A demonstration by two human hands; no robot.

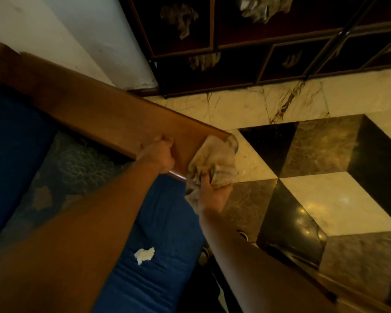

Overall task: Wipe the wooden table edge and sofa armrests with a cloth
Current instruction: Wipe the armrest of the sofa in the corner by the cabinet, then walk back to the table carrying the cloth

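Right hand (209,188) clenched on a bunched pale cloth (212,163), pressing it against the end of the wooden armrest (113,118); fingertips buried in the folds. Left hand (159,154) curled over the armrest's near edge just beside the cloth, thumb hidden. Both forearms extended forward above the blue seat cushion (167,233), elbows cut off by the frame.

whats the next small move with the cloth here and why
Probably draw the cloth back along the top of the wooden armrest toward the wall. The right hand has it bunched over the front end only, while the left hand grips beside it, and the long stretch behind looks unwiped.
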